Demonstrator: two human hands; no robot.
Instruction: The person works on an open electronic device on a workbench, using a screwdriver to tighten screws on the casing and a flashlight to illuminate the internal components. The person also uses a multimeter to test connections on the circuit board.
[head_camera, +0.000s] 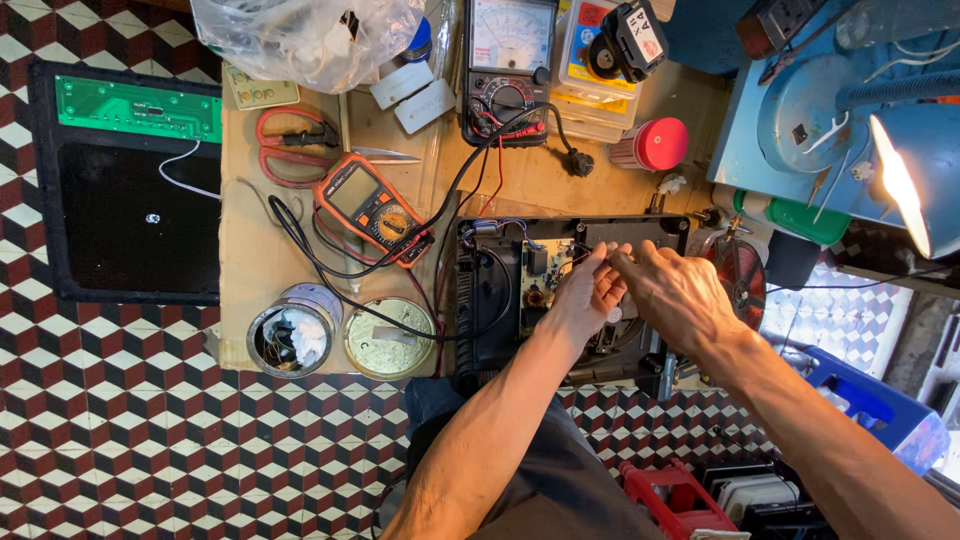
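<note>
1. Cardboard sheet (250, 250): brown, spread over a checkered tile floor; most of the tools lie on it.
2. Opened black appliance (480, 300): sits at the sheet's right edge, directly before the person, its circuit board (545, 270) exposed.
3. Left hand (588, 295): fingers bent and gathered over the board's right side, tips pinched on something too small to identify.
4. Right hand (680, 295): just beside the left, fingers curled, tips meeting the left hand's above the appliance; what it grips cannot be told.
5. Analogue meter (510, 60): black, at the top, leads trailing toward the appliance.
6. Orange multimeter (372, 207): tilted, left of the appliance.
7. Open tin (290, 335) and round lid (388, 338): side by side, near the sheet's lower edge.
8. Red-handled scissors (300, 145): above the multimeter.
</note>
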